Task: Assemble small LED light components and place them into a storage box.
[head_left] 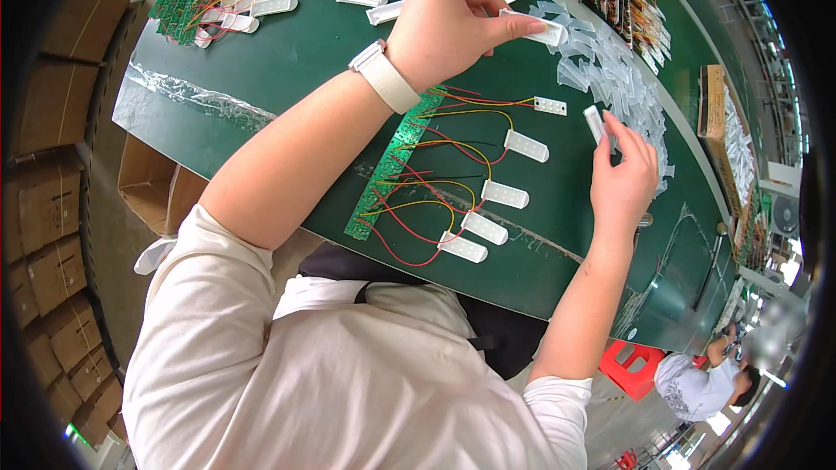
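While the left hand (453,17) reached over the green table (296,78), its thumb and fingers pinched a white plastic cover (540,32) at one end. Below that grip lay a green circuit strip (392,165) whose red, yellow and black wires ran to four white housings (488,213). To the right, the right hand (623,178) pinched a small clear plastic piece (596,124) at its fingertips, just beside a heap of clear pieces (623,78).
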`<state>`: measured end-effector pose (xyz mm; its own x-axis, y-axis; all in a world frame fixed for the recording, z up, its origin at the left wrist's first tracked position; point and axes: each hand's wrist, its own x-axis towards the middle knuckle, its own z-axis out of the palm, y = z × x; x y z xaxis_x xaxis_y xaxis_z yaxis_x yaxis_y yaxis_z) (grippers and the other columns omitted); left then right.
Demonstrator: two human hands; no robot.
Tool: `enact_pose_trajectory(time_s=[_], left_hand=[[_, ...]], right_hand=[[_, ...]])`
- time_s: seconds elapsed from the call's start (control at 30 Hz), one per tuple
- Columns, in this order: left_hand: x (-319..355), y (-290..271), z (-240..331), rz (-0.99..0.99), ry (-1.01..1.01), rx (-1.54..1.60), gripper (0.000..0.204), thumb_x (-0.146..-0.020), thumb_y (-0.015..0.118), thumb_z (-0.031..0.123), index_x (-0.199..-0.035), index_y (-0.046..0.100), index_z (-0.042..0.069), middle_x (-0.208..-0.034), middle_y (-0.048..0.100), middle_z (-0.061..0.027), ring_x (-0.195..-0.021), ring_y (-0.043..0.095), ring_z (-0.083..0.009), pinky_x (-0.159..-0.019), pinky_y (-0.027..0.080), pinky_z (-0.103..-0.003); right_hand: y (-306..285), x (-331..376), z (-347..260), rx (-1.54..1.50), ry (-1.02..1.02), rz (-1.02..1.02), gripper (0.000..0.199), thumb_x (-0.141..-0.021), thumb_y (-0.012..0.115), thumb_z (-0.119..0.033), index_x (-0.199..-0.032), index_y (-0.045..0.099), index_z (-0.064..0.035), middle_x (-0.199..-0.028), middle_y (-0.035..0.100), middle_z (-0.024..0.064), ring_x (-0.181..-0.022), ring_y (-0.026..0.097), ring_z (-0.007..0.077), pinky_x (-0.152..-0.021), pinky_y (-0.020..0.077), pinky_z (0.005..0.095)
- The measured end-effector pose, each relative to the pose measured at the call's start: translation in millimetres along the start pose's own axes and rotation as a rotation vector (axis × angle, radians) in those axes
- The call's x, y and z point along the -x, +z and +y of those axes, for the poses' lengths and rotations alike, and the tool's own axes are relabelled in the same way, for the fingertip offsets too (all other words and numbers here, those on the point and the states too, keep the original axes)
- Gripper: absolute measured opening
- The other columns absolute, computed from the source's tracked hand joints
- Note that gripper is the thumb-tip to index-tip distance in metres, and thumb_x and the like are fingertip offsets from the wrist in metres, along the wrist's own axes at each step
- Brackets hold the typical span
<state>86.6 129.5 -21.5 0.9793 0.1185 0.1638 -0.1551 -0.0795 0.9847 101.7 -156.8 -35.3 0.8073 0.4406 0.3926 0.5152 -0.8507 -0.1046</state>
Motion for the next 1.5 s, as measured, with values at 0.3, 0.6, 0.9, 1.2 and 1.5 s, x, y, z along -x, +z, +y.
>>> enact_pose_trajectory(time_s=[0.3, 0.6, 0.9, 1.2, 1.5], left_hand=[[29.6, 27.6, 11.3, -0.232, 0.168, -0.318, 0.038, -0.080, 0.087, 0.014, -0.110, 0.064, 0.008, -0.068, 0.065, 0.0025, -0.060, 0.052, -0.0021, -0.055, 0.041, -0.020], [6.5, -21.5, 53.8, -0.003, 0.102, -0.767, 0.055, -0.088, 0.082, 0.017, -0.137, 0.057, 0.011, -0.081, 0.073, -0.0035, -0.060, 0.061, -0.0112, -0.057, 0.050, -0.025], [15.0, -19.2, 20.0, -0.348, 0.162, -1.043, 0.016, -0.082, 0.078, 0.024, -0.083, 0.075, 0.008, -0.082, 0.072, -0.0064, -0.074, 0.066, -0.0241, -0.068, 0.054, -0.036], [27.5, 23.0, 5.0, -0.396, 0.139, -0.923, 0.014, -0.079, 0.072, 0.014, -0.090, 0.072, 0.006, -0.080, 0.068, -0.0079, -0.080, 0.066, -0.0258, -0.073, 0.054, -0.037], [20.5, 12.0, 11.8, -0.225, 0.245, -0.841, 0.011, -0.080, 0.073, 0.010, -0.090, 0.076, 0.005, -0.082, 0.072, -0.0075, -0.075, 0.067, -0.0209, -0.072, 0.054, -0.035]], right_hand=[[3.4, 2.4, -53.0, -0.968, -0.055, 0.049, 0.038, -0.080, 0.082, 0.000, -0.116, 0.076, -0.0072, -0.101, 0.075, 0.0069, -0.078, 0.065, 0.0123, -0.057, 0.0498, 0.0239], [1.2, 13.4, -8.0, -0.527, 0.047, 0.056, 0.026, -0.080, 0.081, -0.010, -0.106, 0.077, -0.0069, -0.090, 0.073, 0.0069, -0.077, 0.064, 0.0221, -0.072, 0.0526, 0.0330], [4.8, 16.6, -14.7, -0.357, -0.015, 0.010, 0.024, -0.080, 0.081, -0.014, -0.104, 0.076, -0.0093, -0.099, 0.068, 0.0028, -0.095, 0.061, 0.0245, -0.084, 0.0514, 0.0371], [10.6, 12.2, -12.9, -0.477, -0.062, 0.008, 0.029, -0.079, 0.081, -0.010, -0.108, 0.077, -0.0102, -0.094, 0.067, 0.0025, -0.091, 0.060, 0.0241, -0.083, 0.0510, 0.0367], [17.0, 13.3, -8.5, -0.621, 0.028, -0.001, 0.054, -0.079, 0.081, -0.009, -0.131, 0.068, -0.0160, -0.096, 0.071, 0.0038, -0.098, 0.063, 0.0251, -0.089, 0.0515, 0.0381]])
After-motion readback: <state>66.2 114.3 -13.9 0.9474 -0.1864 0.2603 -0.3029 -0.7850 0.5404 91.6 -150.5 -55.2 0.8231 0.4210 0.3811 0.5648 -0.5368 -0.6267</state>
